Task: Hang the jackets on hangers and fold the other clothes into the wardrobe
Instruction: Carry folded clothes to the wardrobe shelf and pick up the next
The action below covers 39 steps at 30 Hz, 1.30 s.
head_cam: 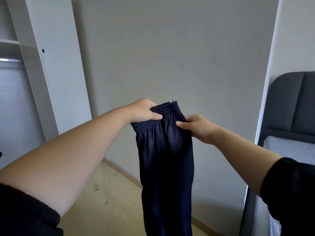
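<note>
Both hands hold a pair of navy trousers (166, 160) up in the air by the elastic waistband, legs hanging straight down between the forearms toward the wooden floor (105, 198). Left hand (142, 110) pinches the waistband's left end, thumb on the front; right hand (198, 127) pinches the right edge just below the band, thumb pressed on the cloth. Open white wardrobe (42, 68) stands left of the left hand, grey bed (293, 106) right of the right hand.
</note>
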Motion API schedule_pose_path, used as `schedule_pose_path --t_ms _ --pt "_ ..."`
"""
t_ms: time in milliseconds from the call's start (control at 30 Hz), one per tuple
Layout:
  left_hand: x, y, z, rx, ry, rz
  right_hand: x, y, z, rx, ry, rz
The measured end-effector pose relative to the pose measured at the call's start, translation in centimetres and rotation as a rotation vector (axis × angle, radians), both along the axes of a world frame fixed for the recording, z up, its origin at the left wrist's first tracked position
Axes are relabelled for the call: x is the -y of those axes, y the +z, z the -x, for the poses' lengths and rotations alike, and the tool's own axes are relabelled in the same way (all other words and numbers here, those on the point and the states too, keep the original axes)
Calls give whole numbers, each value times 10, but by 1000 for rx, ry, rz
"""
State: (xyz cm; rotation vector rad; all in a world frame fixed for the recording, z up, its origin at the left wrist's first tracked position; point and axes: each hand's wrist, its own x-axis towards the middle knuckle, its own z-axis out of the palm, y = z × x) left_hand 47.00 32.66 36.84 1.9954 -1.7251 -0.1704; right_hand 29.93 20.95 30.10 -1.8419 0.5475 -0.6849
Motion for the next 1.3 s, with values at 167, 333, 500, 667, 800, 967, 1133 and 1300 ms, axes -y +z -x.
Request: schedule_pose_path --t_ms 167,333,500,667,800,967,1133,1300 --pt "5 12 10 2 -7 -30 -5 7 -6 93 -95 95" --pt "19 18 26 40 32 169 10 -16 10 -1 -7 -60" --pt "30 17 35 159 101 289 18 -49 22 -106 -336 -154" --pt "36 36 56 215 145 472 12 3 34 162 -676 -2" --pt "38 58 86 104 110 579 9 51 65 227 -889 197" --pt "39 80 132 -37 16 657 -3 90 115 284 -1046 285" --pt "35 101 182 -80 -89 704 -22 122 165 261 -1205 350" --pt "32 137 251 -240 -221 750 -43 181 237 240 -1355 521"
